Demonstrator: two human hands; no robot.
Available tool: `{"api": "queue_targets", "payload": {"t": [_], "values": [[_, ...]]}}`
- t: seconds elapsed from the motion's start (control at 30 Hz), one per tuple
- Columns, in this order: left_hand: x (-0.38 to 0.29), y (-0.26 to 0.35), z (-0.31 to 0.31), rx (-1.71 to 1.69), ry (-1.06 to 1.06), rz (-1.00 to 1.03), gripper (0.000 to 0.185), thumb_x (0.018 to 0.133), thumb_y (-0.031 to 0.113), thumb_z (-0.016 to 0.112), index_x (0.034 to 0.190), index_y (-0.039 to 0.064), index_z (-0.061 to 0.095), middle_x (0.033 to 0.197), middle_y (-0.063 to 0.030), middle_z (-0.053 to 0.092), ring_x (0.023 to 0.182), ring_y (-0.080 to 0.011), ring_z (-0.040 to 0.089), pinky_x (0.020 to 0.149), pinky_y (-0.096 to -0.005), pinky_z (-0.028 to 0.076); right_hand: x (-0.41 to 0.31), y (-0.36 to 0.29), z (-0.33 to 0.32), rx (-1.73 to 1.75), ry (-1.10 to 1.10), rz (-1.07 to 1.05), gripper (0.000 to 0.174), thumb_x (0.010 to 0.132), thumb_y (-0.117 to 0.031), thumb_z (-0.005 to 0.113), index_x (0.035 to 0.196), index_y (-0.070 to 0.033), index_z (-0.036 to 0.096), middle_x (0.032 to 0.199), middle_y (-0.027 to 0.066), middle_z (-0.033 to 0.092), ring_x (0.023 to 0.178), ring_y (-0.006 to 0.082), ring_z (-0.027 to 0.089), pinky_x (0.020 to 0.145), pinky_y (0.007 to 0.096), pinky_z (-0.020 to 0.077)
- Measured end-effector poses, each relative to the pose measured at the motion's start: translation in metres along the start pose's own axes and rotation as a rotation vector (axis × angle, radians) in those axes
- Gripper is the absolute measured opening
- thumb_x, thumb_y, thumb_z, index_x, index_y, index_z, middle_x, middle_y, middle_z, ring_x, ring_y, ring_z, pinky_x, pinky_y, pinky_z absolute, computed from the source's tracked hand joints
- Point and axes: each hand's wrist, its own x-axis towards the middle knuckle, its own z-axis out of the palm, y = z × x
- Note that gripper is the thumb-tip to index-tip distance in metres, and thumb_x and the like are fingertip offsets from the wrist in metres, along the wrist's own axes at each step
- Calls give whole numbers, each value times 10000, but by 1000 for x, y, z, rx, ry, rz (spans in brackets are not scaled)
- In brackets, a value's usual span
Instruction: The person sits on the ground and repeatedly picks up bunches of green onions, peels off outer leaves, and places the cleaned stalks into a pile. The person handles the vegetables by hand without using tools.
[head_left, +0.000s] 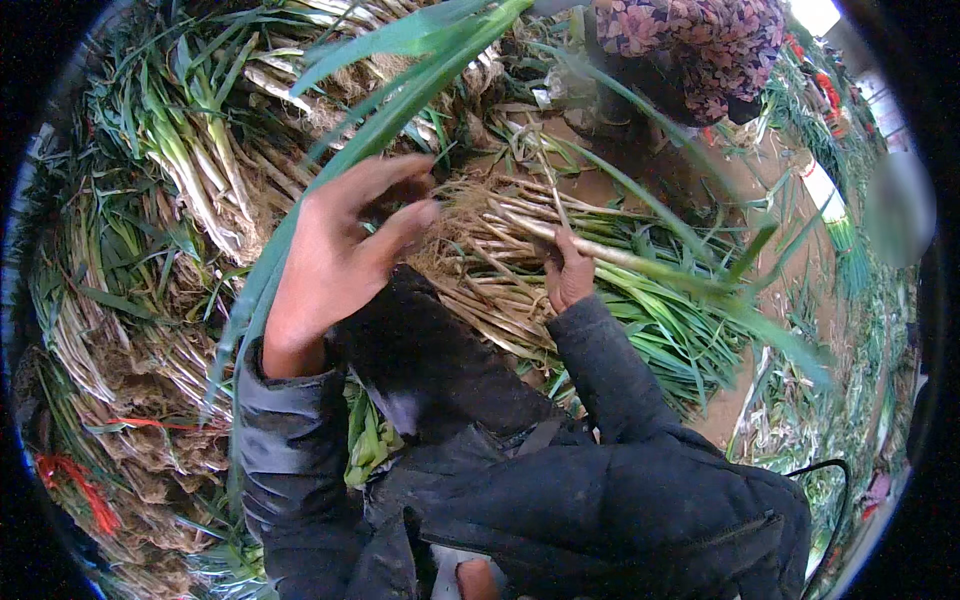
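Near the middle, my right hand (569, 271) grips a long green onion (622, 259), its pale stalk across the fingers and its blurred leaves trailing right. Under that hand lies a heap of green onions (495, 300), roots to the left and leaves (675, 330) to the right. My left hand (334, 259) is raised to the left of the heap, thumb and fingers apart and curved, with nothing visible between them. Long green leaves (397, 112) run from the top edge past the outer side of that hand and wrist; their lower ends are blurred.
More green onions with soil on their roots (202, 172) are piled along the left. Red ties (79, 487) lie at lower left. A person in a floral garment (690, 52) is at the top right. A tied bundle (829, 199) and loose leaves (787, 420) lie on the right.
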Motion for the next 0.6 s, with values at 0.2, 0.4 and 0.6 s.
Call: {"api": "queue_targets", "payload": {"t": [0.2,0.4,0.6], "values": [[-55,-90,-10,479,271,-15,337,813,63,698,1135,-18,643,1092,-190,653,1004,-327,633,903,-382,485,39,142,-204,-444,178,177,211,977,-208,572,1037,-8,543,948,125,539,844,254,524,738,361,476],[-90,-95,-11,531,448,-88,291,864,70,638,1141,-19,635,1157,-199,627,1081,-345,605,962,-389,452,48,122,-125,173,358,598,328,1005,-272,516,1225,-29,548,964,158,583,752,246,499,602,337,427],[-109,-117,4,203,479,-238,245,978,114,495,1037,-67,649,1031,-160,657,960,-242,604,906,-329,448,47,133,-135,-580,11,415,372,1019,-340,449,1139,-1,541,1010,166,646,709,244,553,599,355,463]]}}
